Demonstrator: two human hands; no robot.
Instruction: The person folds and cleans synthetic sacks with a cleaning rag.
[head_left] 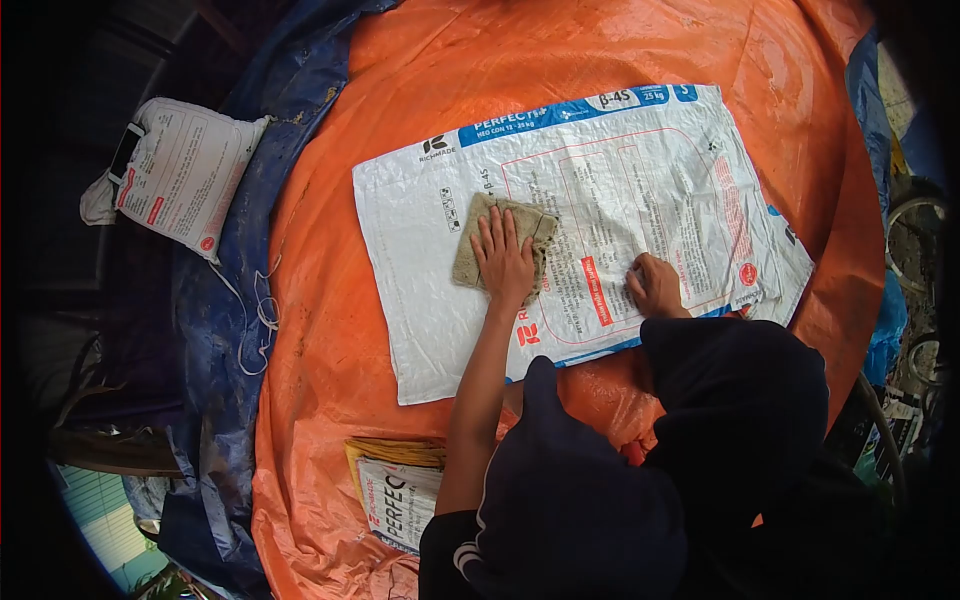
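Note:
A white woven feed sack (420, 300) with blue bands and printed text lies flat in front of me. On its left part rests a folded, brownish-grey cloth (468, 262) with frayed, dark-spotted edges. My left hand (507, 258) lies flat over this cloth, fingers spread and pressing down on it. To the right, my right hand (655, 285) rests on the printed side of the sack with its fingers curled into a loose fist. Nothing shows in that fist, though its underside is hidden.
An orange tarpaulin (320, 330) spreads beneath the sack, with a blue tarpaulin (215, 400) along its left. A filled white bag (190, 175) with a phone-like dark object (126, 152) on it sits at the upper left. Folded sacks (400, 500) lie near my left arm.

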